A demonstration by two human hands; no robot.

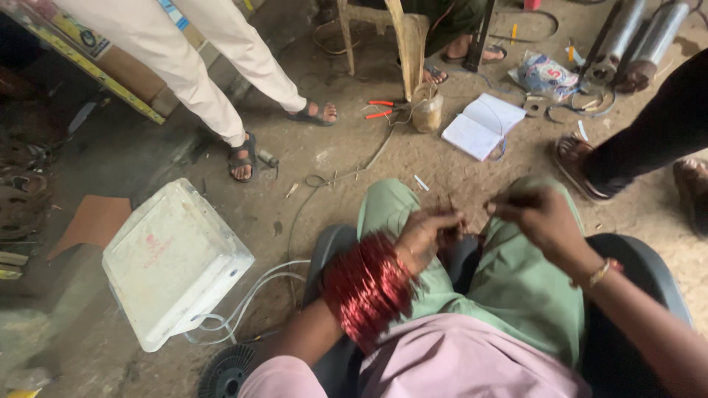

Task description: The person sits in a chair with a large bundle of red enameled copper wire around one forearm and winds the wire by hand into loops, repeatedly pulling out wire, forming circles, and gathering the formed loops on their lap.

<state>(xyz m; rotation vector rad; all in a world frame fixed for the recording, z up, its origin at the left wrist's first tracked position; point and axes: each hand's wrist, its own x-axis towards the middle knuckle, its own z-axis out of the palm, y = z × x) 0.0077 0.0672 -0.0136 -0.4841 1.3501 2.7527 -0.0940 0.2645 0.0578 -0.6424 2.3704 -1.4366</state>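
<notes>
The left hand (430,234) pinches thin copper wire (472,221) at frame centre, fingers closed; the right hand (537,214) grips its other end. A red wire coil (366,287) rings the left forearm. An open notebook (483,125) lies on the floor (310,169) above, a white box (173,262) lower left.

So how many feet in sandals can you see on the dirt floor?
5, maybe more hidden. Two black sandals under cream trousers at upper left, two at right below a dark trouser leg, one near the wooden stool at top; another there is unclear.
</notes>
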